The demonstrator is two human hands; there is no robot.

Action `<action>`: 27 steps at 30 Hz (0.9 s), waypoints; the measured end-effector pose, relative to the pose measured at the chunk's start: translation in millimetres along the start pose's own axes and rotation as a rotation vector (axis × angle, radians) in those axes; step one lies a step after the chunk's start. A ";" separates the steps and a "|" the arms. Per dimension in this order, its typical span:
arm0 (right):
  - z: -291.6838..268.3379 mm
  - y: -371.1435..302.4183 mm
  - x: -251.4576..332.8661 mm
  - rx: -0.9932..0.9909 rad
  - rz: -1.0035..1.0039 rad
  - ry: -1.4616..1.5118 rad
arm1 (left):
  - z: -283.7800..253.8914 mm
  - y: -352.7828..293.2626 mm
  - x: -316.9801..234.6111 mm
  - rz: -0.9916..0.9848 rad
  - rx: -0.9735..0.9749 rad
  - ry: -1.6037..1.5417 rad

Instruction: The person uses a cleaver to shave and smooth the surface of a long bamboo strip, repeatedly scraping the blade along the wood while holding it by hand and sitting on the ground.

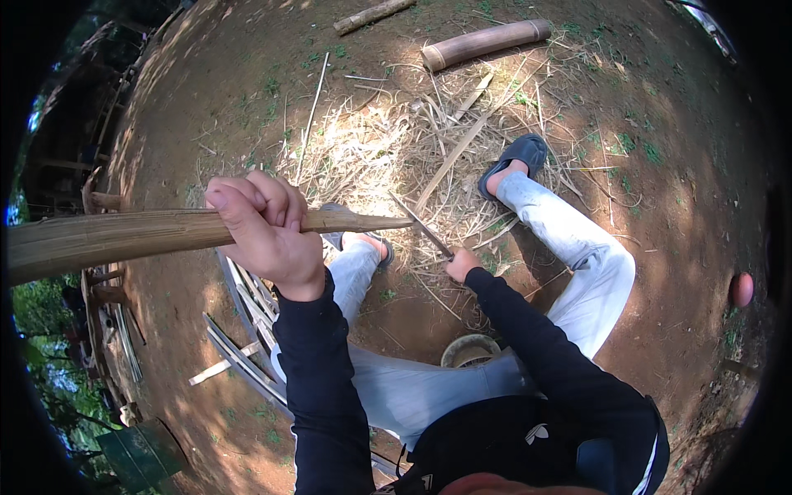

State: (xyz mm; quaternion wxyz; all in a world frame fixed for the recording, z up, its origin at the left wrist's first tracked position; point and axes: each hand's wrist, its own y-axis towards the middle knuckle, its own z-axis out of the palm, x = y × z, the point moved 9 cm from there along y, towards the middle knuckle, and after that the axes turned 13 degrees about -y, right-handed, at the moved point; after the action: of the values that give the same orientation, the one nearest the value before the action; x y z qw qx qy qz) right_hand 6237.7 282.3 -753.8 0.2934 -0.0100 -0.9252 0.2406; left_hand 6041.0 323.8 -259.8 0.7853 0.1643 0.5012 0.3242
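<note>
My left hand (264, 231) is wrapped round a long split bamboo strip (124, 239), whose wide end runs out past the left edge and whose other end tapers to a point in front of me. In my right hand (464, 265) is a knife (426, 230), gripped by its handle. The thin blade slants up and to the left, and it meets or crosses the strip close to its tapered tip; whether it is cutting in, I cannot tell. Most of the knife's handle is hidden by my fingers.
Pale shavings (363, 136) cover the dirt between my feet, with a flat bamboo slat (454, 153) on them. A bamboo section (487, 44) lies beyond. Several split strips (247, 363) rest by my left leg. A round container (469, 345) stands beneath me; a reddish ball-like object (742, 289) lies right.
</note>
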 end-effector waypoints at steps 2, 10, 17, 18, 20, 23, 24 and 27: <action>1.1 4.4 9.4 0.094 0.026 -0.079 | -21.0 -4.5 -6.4 0.007 -0.009 0.048; -111.3 -72.5 180.6 -0.132 -0.298 0.056 | -43.9 7.3 -5.3 -0.001 -0.093 0.079; 12.1 -22.3 -17.6 0.218 0.277 -0.216 | -22.9 4.2 6.1 -0.055 -0.036 0.025; 24.6 -21.2 -48.3 0.243 0.254 -0.245 | -29.9 7.0 0.5 -0.055 -0.012 0.030; 35.0 -27.8 -91.0 0.241 0.301 -0.323 | -43.9 8.3 -1.5 -0.047 -0.012 0.034; 43.7 -22.2 -99.6 0.318 0.326 -0.129 | -64.6 16.5 -3.1 -0.057 -0.043 -0.017; 59.3 -23.2 -111.4 0.403 0.395 0.032 | -68.8 20.4 -3.9 -0.059 -0.051 -0.060; 74.5 -16.6 -114.7 0.409 0.367 0.154 | -102.0 24.8 -18.8 -0.031 -0.103 -0.135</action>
State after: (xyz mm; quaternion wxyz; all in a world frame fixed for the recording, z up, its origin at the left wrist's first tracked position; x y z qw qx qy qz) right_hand 6293.9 216.6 -861.0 0.3103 -0.1363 -0.8151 0.4698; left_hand 5935.9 322.5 -277.8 0.8296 0.1373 0.4324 0.3256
